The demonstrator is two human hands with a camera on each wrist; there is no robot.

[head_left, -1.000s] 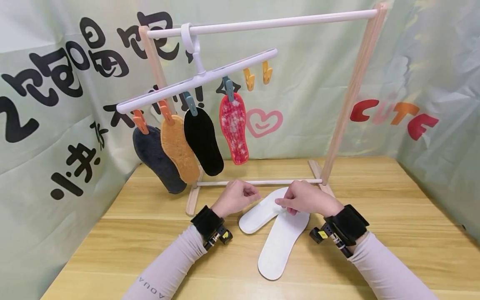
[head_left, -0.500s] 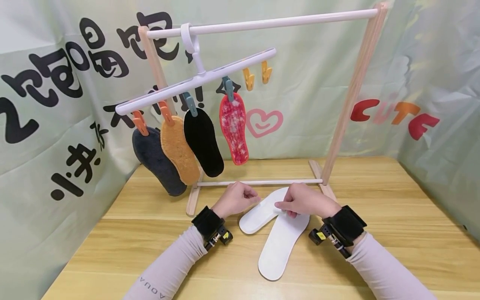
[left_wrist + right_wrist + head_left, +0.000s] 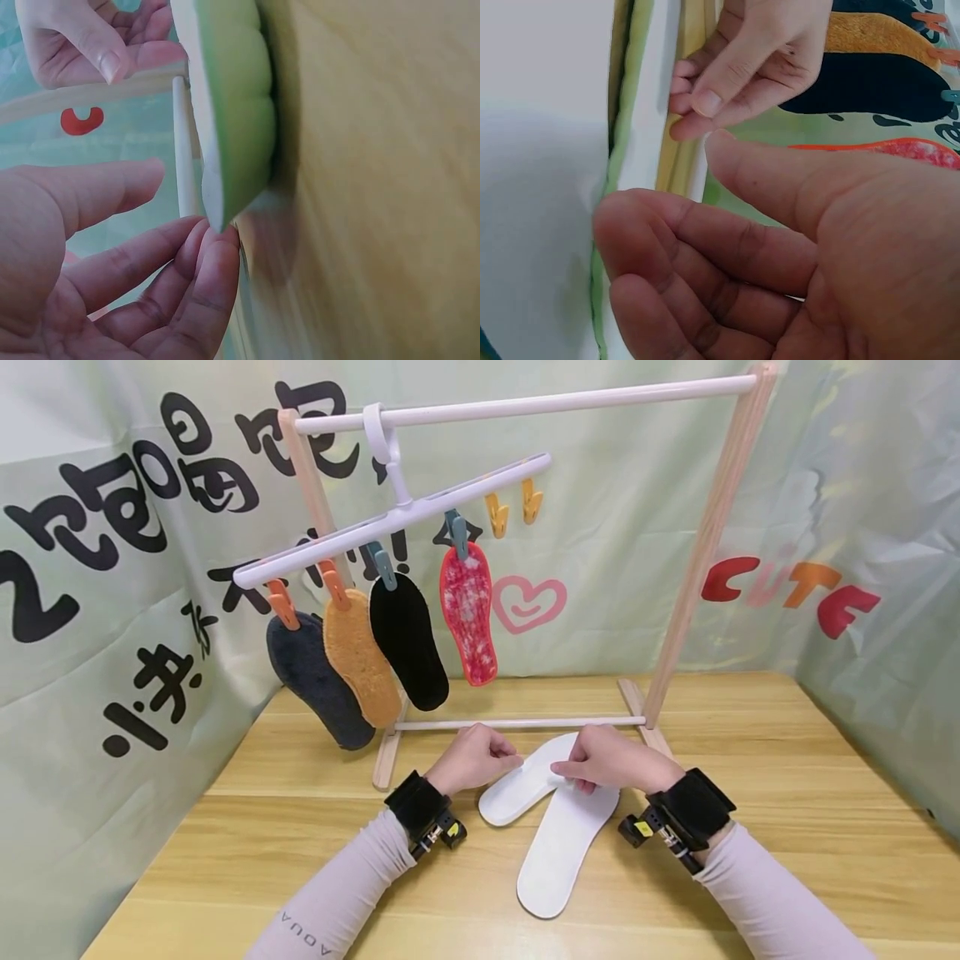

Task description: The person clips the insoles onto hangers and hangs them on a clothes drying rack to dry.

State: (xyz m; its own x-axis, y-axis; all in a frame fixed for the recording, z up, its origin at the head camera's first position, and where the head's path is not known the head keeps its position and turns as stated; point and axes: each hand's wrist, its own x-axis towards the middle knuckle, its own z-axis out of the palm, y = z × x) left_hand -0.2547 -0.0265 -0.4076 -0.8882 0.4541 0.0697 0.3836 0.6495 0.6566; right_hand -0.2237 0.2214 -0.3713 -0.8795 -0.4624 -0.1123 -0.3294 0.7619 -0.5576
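Observation:
Two white insoles lie overlapping on the table, one slanting to the left and one pointing toward me. In the left wrist view, the nearest insole shows a scalloped green underside. My left hand is at the far left side of the slanted insole; its bent fingertips touch the insole's tip, the thumb held apart. My right hand is over the place where the insoles overlap. Its bent fingertips meet the green-edged insole, with the thumb standing away from them.
Behind the hands stands a wooden rack with a white top bar. From it hangs a tilted white clip hanger, holding navy, tan, black and red insoles. Two yellow clips hang at its right end.

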